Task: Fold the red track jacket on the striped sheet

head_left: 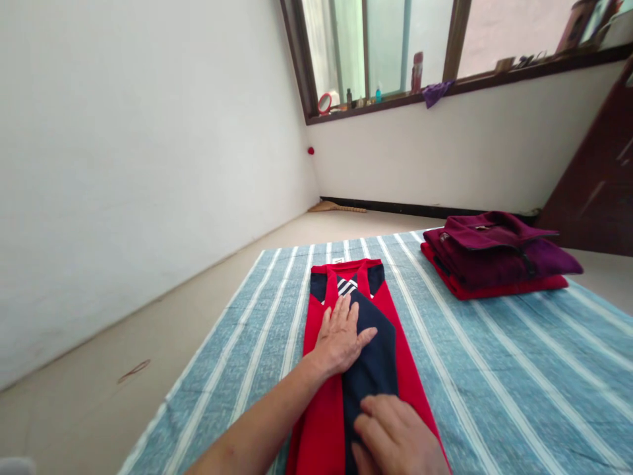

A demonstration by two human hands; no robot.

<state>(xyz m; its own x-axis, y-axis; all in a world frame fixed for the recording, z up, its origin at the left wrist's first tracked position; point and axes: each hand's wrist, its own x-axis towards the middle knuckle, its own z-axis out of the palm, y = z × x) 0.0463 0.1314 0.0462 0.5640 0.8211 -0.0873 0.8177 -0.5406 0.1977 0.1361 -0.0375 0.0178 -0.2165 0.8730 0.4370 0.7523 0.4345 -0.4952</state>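
Note:
A long, narrow folded red and navy top [316, 409] lies lengthwise in front of me, with black-and-white striped bands near its upper end. My left hand [340, 336] rests flat on its middle, fingers stretched toward the stripes and thumb spread to the right. Nearer to me, my right hand [398, 439] is on the navy part, its fingers curled and slightly blurred; the fabric under them is hidden. A small white label shows at the top's far edge.
The top lies on a blue-and-white striped cloth [237, 349] over a raised surface. At the right stands a stack of folded purple and red clothes [499, 254]. Beyond are a window sill [390, 102] with bottles, and a broom [336, 207] on the floor.

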